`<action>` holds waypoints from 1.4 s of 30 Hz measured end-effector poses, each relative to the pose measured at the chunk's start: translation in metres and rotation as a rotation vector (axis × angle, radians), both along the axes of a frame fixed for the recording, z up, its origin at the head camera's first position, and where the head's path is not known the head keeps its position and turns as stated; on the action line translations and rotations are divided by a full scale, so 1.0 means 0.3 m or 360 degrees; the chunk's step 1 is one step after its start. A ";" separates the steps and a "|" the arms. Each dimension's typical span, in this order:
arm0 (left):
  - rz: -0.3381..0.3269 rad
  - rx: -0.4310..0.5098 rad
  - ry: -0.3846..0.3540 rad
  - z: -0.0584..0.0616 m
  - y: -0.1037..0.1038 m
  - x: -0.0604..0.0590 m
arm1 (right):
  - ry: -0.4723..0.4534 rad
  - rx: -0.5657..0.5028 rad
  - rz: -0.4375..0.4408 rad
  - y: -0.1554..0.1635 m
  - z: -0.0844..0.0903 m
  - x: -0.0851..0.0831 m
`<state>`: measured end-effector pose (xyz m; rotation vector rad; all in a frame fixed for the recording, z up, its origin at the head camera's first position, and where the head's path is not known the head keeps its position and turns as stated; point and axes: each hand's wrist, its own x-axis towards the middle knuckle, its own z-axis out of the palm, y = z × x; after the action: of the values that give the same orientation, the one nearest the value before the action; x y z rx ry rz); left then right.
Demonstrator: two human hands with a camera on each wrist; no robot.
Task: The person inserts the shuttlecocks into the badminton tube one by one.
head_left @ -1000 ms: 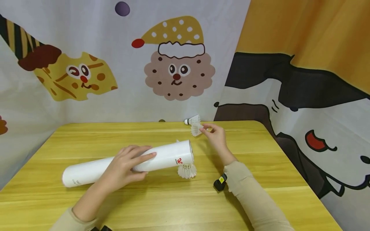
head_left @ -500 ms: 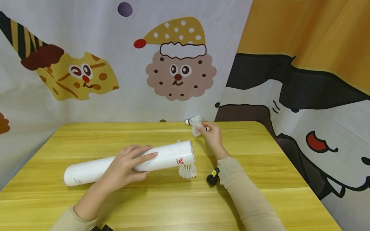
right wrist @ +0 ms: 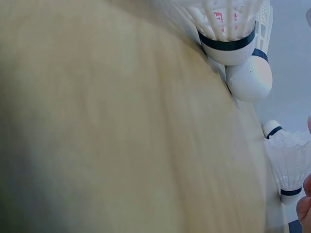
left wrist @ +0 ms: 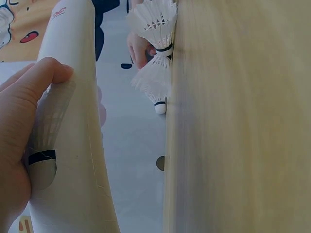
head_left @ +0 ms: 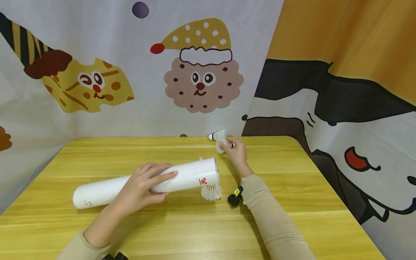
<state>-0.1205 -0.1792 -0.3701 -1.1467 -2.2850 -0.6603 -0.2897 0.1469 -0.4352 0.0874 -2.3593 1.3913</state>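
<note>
A long white tube [head_left: 182, 177] lies on the yellow wooden table [head_left: 97, 155], its mouth toward the right. My left hand [head_left: 152, 180] grips it round the middle; in the left wrist view the fingers [left wrist: 29, 92] wrap the tube [left wrist: 73, 145]. One white shuttlecock [head_left: 211, 192] lies just under the tube's mouth. Near the table's far edge my right hand [head_left: 229, 146] pinches a second shuttlecock [head_left: 222, 146]. A third shuttlecock [head_left: 217, 136] lies right behind it. In the right wrist view a shuttlecock [right wrist: 289, 160] sits beside my fingertip [right wrist: 305, 206].
Cartoon-printed cloth walls [head_left: 201, 72] close in the table at the back and on the right. A small black device [head_left: 234, 198] sits at my right wrist. The table's right edge [head_left: 325, 180] runs close to my right arm.
My right hand has shifted a little left and farther away with its shuttlecock, closer to the one at the far edge. The left hand and tube have stayed put.
</note>
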 end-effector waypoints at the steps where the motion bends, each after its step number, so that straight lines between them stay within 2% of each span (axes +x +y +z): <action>1: 0.0000 -0.0001 0.0001 0.000 0.000 0.000 | -0.0002 0.0009 -0.0010 -0.001 -0.003 -0.001; 15: 0.0003 -0.0003 0.0015 0.000 0.001 -0.001 | -0.0062 -0.0054 -0.0028 0.008 -0.006 0.014; 25: 0.0010 -0.0006 0.0017 0.000 0.001 0.000 | -0.0095 -0.0004 -0.0099 0.038 0.006 0.028; 34: 0.0009 -0.0002 0.0000 -0.002 0.001 0.000 | -0.0027 0.0010 -0.0208 0.070 0.013 0.039; 42: 0.0015 -0.0005 0.0003 -0.001 0.001 0.001 | 0.0031 -0.0034 -0.0235 0.092 0.033 0.057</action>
<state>-0.1202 -0.1788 -0.3705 -1.1365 -2.2893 -0.6520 -0.2726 0.1746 -0.4253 -0.0771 -2.2842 1.3387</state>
